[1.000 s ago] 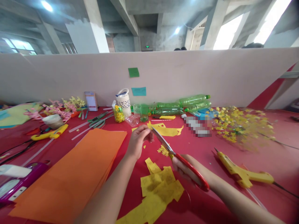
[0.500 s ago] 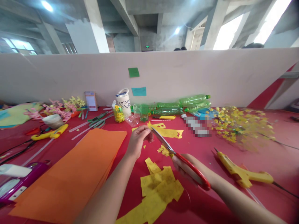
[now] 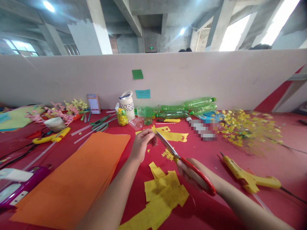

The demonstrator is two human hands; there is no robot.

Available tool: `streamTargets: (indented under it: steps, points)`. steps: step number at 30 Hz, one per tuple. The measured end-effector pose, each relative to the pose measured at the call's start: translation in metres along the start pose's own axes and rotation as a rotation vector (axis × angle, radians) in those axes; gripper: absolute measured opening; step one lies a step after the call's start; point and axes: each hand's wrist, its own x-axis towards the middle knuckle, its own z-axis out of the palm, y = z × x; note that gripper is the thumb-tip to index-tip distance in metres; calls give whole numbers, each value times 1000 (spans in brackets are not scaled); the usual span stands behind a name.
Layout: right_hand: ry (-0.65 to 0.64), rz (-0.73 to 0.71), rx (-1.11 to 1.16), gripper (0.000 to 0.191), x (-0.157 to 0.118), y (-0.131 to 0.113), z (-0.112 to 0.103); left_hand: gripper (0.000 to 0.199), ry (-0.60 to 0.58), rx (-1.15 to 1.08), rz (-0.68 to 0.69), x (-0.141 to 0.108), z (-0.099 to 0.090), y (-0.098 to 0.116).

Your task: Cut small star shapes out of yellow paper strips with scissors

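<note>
My right hand [image 3: 192,172] grips a pair of red-handled scissors [image 3: 189,164], blades angled up and left. The blade tips are at the fingertips of my left hand [image 3: 143,142], which is closed in a pinch. A small yellow paper piece [image 3: 153,128] shows just above those fingers; its full shape is hidden. Under the blades lies a little heap of cut yellow stars [image 3: 168,154]. Behind it is a yellow paper strip [image 3: 176,136] with star-shaped holes. Closer to me, several yellow paper pieces [image 3: 165,191] overlap on the red table [image 3: 206,145].
Orange paper sheets [image 3: 79,179] lie at left, near a purple power strip [image 3: 28,185]. One yellow glue gun [image 3: 249,175] rests at right. Yellow star sprays [image 3: 242,127], green plastic bottles [image 3: 172,111], a white cup [image 3: 127,107] and a yellow cutter knife [image 3: 171,120] stand or lie behind.
</note>
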Motion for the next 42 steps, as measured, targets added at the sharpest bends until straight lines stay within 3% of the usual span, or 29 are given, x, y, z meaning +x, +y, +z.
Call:
streamTargets:
  steps: [42]
  points:
    - [-12, 67, 20, 49, 1, 5, -3, 18, -22, 110, 23, 2, -9, -1]
